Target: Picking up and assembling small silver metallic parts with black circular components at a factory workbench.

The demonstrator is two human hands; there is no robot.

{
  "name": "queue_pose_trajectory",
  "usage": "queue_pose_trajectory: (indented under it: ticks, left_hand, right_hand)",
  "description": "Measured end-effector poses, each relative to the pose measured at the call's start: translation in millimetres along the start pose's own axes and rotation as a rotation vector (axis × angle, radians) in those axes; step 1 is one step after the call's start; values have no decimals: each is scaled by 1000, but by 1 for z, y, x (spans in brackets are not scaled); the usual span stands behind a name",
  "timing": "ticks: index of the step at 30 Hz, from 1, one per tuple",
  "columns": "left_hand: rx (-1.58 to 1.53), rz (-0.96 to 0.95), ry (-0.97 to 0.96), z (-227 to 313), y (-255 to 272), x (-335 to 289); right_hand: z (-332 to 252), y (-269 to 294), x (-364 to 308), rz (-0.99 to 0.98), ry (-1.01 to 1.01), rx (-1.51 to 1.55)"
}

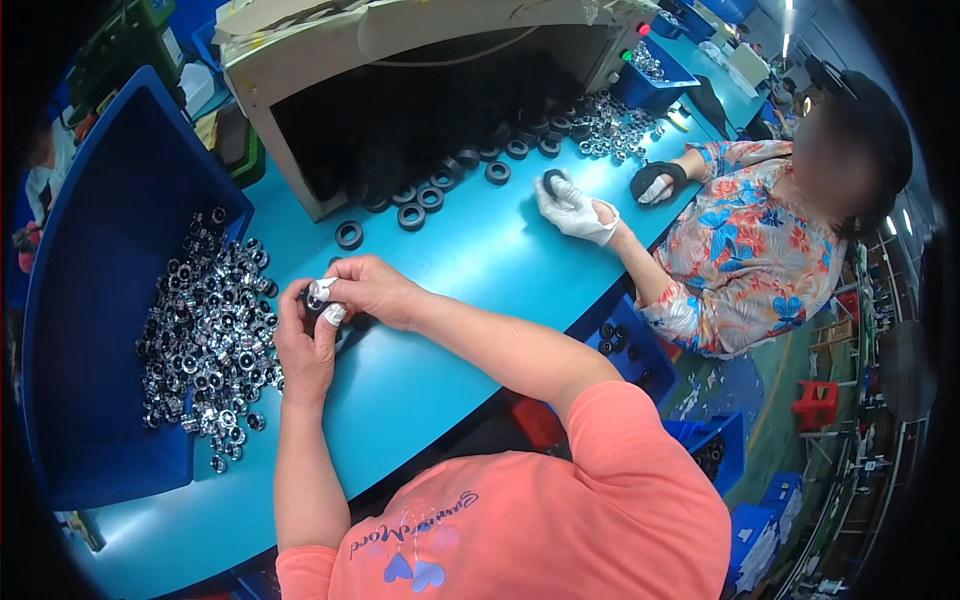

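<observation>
My left hand (304, 345) and my right hand (372, 290) meet above the turquoise table, both closed round a small black ring-shaped part (314, 300). White coverings wrap both thumbs. The fingers hide much of that part, so its details cannot be made out. Just left of my hands lies a heap of shiny chrome wheel-like pieces (205, 345) with dark centres, spilling out of a tilted blue bin (90, 300). Beyond my right hand, a loose black ring (349, 235) rests on the table, with several more black rings (430, 198) farther along.
A pale box-like machine (290, 60) with a dark opening stands at the back. At the right, a co-worker in a flowered shirt (740, 250) handles a black ring with a white-gloved hand (575, 212). Beyond are more chrome pieces (612, 128) and a blue bin (655, 85).
</observation>
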State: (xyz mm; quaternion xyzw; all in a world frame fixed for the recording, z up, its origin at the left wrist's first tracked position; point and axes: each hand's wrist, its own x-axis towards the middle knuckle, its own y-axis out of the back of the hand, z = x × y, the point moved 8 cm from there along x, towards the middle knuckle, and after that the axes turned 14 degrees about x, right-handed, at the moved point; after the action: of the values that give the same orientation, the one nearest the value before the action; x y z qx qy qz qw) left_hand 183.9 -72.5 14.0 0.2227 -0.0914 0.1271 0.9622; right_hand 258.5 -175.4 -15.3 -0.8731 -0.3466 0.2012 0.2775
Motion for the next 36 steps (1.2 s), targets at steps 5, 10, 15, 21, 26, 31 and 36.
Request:
queue_pose_trajectory:
  ticks: [5,10,15,21,26,31,36]
  left_hand:
    - [-36,33,27,3,1,2]
    - [-51,18,57,4,0,4]
    - [-135,62,97,1,5,2]
    - [-12,85,87,4,11,2]
    - [17,68,55,6,9,0]
    - [29,51,24,7,6,0]
    - [44,41,13,11,7,1]
  right_hand:
    - [-1,-2,-1,32,22,19]
    - [-5,-3,-1,8,60,12]
    - [-14,-14,-4,-70,36,48]
    - [-65,16,-7,61,293,521]
    - [-112,70,-17,232,619,765]
    - [-128,98,-23,315,710,848]
    - [-129,106,-26,348,722,883]
